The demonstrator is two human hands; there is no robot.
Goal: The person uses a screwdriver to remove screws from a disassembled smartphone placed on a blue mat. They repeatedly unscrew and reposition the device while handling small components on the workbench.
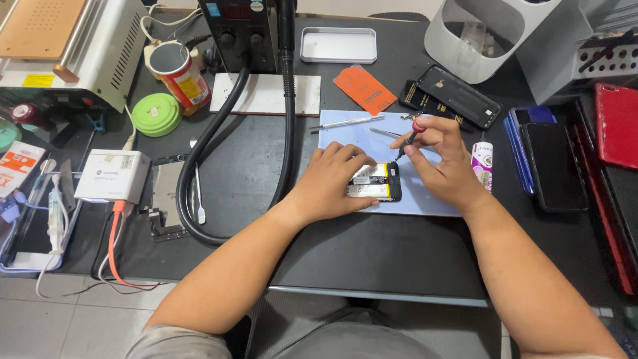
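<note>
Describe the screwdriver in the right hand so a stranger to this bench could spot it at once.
Start at the pale blue mat in the middle of the black table, where the left hand steadies an opened phone. Just above it, the right hand pinches a slim dark screwdriver. Its red cap sets it apart from the bare metal tools lying flat nearby.

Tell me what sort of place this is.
Most likely a phone repair bench. The left hand steadies an opened phone on a blue mat while the right hand works a small screwdriver. A black phone back cover and a hot-air station sit behind.
</note>
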